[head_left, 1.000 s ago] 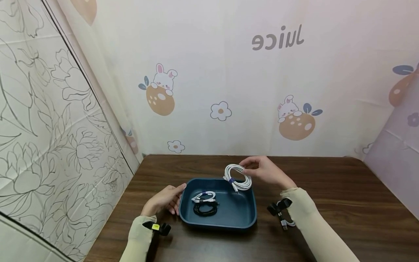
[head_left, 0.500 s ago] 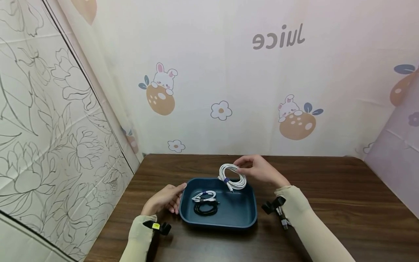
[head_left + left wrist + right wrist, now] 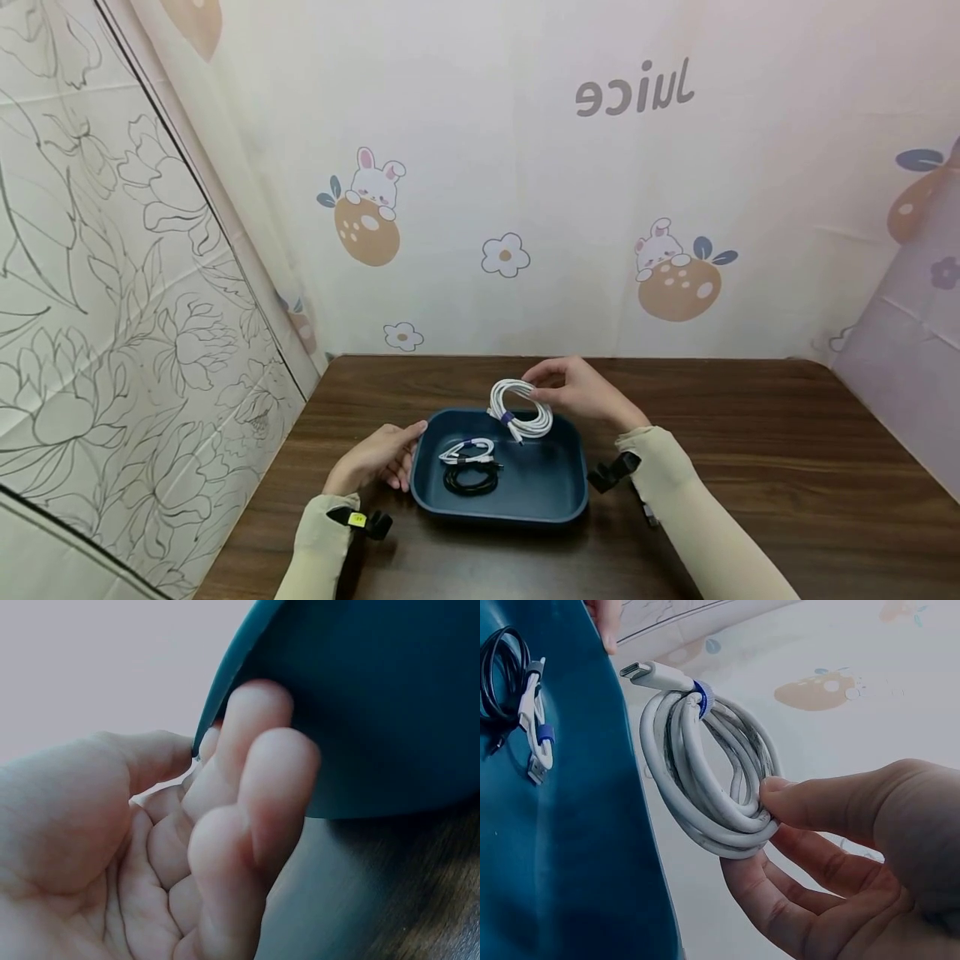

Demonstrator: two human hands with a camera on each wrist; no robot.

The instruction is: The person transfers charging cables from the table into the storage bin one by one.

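Note:
A coiled white USB-C cable (image 3: 529, 417) with a purple tie hangs over the back of the dark blue tray (image 3: 525, 513). My right hand (image 3: 581, 390) pinches the coil between thumb and fingers, its plug pointing away in the right wrist view. My left hand (image 3: 378, 458) grips the tray's left rim, thumb on the rim and fingers against the outer wall, as the left wrist view shows. Inside the tray, at left, lie a smaller white cable (image 3: 480, 444) with a purple tie and, just in front, a coiled black cable (image 3: 471, 486).
The tray stands on a dark wooden table (image 3: 735, 442). Right of it, a cable end (image 3: 649, 515) shows, mostly hidden by my right forearm. A patterned curtain (image 3: 465, 167) hangs behind the table, another fabric panel (image 3: 120, 275) at left.
My right hand has carried the white USB-C cable leftward, from the tray's back right corner to above its back middle. My left hand and the tray have stayed put.

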